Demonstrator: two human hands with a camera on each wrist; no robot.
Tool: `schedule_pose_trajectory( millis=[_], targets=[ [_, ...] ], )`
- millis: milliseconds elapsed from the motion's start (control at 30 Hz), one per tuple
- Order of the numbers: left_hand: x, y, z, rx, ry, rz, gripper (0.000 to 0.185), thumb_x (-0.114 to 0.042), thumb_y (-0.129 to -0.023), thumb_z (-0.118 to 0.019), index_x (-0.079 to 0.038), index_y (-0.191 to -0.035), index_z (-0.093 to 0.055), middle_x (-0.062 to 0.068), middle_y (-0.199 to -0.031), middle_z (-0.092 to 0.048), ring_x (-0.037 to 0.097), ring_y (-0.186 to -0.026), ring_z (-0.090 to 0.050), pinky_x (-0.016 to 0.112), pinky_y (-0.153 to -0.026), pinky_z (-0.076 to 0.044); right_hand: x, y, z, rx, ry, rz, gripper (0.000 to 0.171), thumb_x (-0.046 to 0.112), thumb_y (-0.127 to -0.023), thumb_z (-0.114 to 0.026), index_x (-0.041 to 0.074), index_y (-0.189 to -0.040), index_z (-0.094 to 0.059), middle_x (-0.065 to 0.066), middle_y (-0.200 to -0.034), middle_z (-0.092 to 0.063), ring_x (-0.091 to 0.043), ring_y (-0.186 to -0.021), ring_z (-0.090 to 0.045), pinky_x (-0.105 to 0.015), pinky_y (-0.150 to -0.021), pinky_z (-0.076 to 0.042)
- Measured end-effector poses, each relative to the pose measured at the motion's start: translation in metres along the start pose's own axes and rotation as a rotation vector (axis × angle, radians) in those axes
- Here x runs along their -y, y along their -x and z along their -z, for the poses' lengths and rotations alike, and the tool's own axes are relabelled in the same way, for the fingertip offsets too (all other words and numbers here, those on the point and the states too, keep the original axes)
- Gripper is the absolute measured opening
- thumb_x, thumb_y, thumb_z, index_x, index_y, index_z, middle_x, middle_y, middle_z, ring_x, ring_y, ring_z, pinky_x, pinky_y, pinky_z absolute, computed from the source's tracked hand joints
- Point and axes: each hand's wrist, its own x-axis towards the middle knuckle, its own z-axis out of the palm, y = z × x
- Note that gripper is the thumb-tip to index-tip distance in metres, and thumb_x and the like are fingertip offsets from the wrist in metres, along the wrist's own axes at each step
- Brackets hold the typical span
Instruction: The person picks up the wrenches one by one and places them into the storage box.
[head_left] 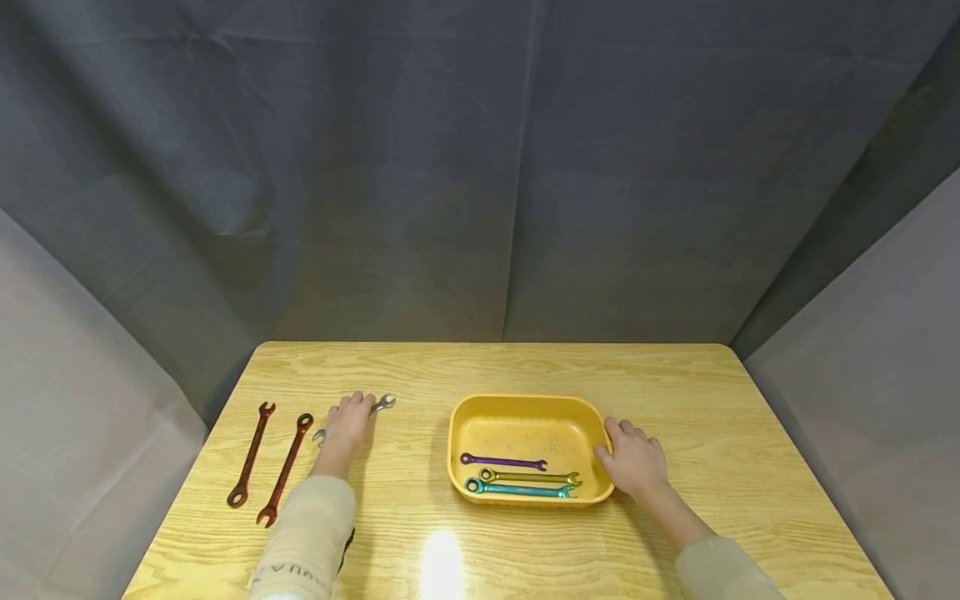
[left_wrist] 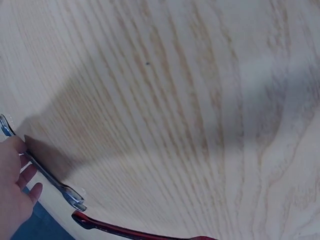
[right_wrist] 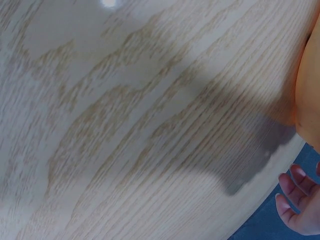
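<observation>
- My left hand (head_left: 347, 423) lies on the silver wrench (head_left: 382, 404), well to the left of the yellow tray (head_left: 525, 414); my fingers are laid over its middle and lightly bent round it, so only its two ends show past them
- From the left wrist the silver wrench (left_wrist: 50, 177) runs out from under my fingertips (left_wrist: 22, 177), flat on the wood
- My right hand (head_left: 633, 460) rests against the right wall of the yellow tray, fingers relaxed and touching the rim, nothing gripped (the right wrist view shows only a few loosely bent fingertips (right_wrist: 295, 200) beside an orange edge (right_wrist: 307, 95) of the tray)
- Inside the yellow tray, along its near side, lie three wrenches side by side: the purple wrench (head_left: 501, 460) farthest from me, the olive wrench (head_left: 531, 477) in the middle, the teal wrench (head_left: 517, 489) nearest me
- Further left of the yellow tray than the silver one lie two red wrenches, apart from each other: one red wrench (head_left: 285, 469) just beside my left forearm, the other red wrench (head_left: 251, 455) outermost
- All of it sits on the wooden table (head_left: 720, 400); the yellow tray is about at its middle
</observation>
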Motion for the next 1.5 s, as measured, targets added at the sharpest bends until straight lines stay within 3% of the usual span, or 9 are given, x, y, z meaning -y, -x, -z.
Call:
schedule_pose_trajectory(
  millis=[333, 467, 900, 1500],
  targets=[
    [-0.0024, -0.0025, 0.0026, 0.079, 0.000, -0.007, 0.056, 0.009, -0.077, -0.062, -0.003, -0.129, -0.045, 0.023, -0.129, -0.044, 0.043, -0.116, -0.041, 0.057, -0.095, -0.035, -0.0004, 0.0000, -0.0008, 0.002, 0.004, -0.001, 0.045, 0.033, -0.089, -0.050, 0.003, -0.122, -0.047, -0.022, -0.116, -0.052, -0.042, -0.104, -0.051, -0.061, -0.081, -0.038],
    [-0.0040, -0.0019, 0.0039, 0.086, -0.016, -0.014, 0.055, 0.008, -0.078, -0.062, -0.003, -0.129, -0.044, 0.024, -0.129, -0.044, 0.044, -0.116, -0.042, 0.057, -0.094, -0.037, -0.0001, 0.0004, -0.0004, 0.004, 0.004, -0.003, 0.045, 0.033, -0.089, -0.050, 0.003, -0.122, -0.047, -0.022, -0.116, -0.052, -0.042, -0.104, -0.050, -0.061, -0.081, -0.038],
    [-0.0001, -0.0037, -0.0014, 0.085, 0.039, -0.017, 0.051, 0.007, -0.080, -0.061, -0.006, -0.127, -0.046, 0.026, -0.126, -0.045, 0.043, -0.113, -0.043, 0.060, -0.091, -0.037, -0.0002, 0.0015, 0.0011, -0.002, 0.002, 0.000, 0.046, 0.033, -0.089, -0.050, 0.003, -0.123, -0.047, -0.024, -0.118, -0.052, -0.044, -0.106, -0.050, -0.063, -0.083, -0.036],
    [-0.0013, -0.0020, -0.0018, 0.046, -0.013, -0.008, 0.047, 0.002, -0.083, -0.060, -0.012, -0.126, -0.048, 0.020, -0.109, -0.051, 0.037, -0.100, -0.049, 0.050, -0.079, -0.046, 0.0028, 0.0027, 0.0039, -0.010, 0.004, 0.003, 0.041, 0.033, -0.088, -0.050, 0.004, -0.117, -0.049, -0.020, -0.110, -0.054, -0.040, -0.097, -0.054, -0.059, -0.077, -0.040]
  ],
)
